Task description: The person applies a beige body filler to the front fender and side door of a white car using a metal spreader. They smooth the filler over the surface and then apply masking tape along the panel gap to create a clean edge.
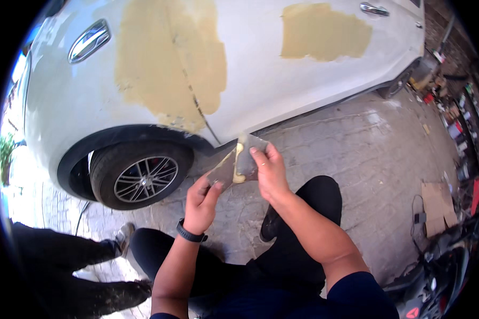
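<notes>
My left hand [201, 204], a dark band on its wrist, pinches a flat brownish-grey putty spreader [222, 171] between thumb and fingers. A second, grey putty spreader [246, 154] is gripped in my right hand [271, 171], thumb on its face. The two spreaders meet edge to edge in front of me. Yellowish putty [239, 177] clings along the edges where they touch. Beyond my hands stands a white car [250, 69] with a large tan filler patch [167, 64] across its rear panel and door edge. Another tan patch [324, 32] covers the door farther right.
The car's wheel [143, 178] is close at the left. Another person's dark-trousered legs [64, 250] are at the lower left. Along the right lie flattened cardboard [438, 207], a black cable [414, 223] and assorted clutter [455, 114]. Grey paving [367, 159] lies underfoot.
</notes>
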### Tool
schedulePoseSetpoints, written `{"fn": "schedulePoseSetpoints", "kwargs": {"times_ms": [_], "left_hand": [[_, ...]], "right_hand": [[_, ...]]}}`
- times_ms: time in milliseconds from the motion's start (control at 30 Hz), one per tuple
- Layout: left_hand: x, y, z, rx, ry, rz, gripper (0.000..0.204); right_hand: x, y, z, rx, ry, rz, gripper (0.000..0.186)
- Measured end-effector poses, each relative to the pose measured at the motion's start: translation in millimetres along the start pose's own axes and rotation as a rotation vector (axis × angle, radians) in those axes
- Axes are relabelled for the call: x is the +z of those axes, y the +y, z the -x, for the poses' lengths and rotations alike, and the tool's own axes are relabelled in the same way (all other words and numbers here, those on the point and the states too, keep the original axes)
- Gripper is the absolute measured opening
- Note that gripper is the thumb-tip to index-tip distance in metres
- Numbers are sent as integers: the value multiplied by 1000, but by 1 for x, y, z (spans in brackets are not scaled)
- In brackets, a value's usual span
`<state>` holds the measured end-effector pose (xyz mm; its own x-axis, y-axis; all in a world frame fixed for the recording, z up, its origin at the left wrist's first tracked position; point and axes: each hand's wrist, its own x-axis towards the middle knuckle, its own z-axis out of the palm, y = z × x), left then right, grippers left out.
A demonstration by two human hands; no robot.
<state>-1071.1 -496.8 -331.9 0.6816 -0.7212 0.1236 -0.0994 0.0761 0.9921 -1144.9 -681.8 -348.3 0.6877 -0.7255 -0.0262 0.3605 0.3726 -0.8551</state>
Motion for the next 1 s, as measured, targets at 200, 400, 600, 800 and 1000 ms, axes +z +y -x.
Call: {"fn": "schedulePoseSetpoints", "kwargs": {"times_ms": [200,400,600,800,1000], "left_hand": [[-5,5,7,-49,-127,25,40],[-15,3,12,-9,-112,-4,37],[-25,22,10,-153,-9,505,30],[-44,29,10,24,154,176,28],[-62,48,12,111,279,266,27]], "right_hand": [[25,-1,21,107,-208,83,19],[34,-29,13,-98,-122,-120,21],[23,-68,9,-421,-242,-82,26],[49,-56,25,-358,-468,235,23],[83,-100,14,-469,-810,900,16]]}}
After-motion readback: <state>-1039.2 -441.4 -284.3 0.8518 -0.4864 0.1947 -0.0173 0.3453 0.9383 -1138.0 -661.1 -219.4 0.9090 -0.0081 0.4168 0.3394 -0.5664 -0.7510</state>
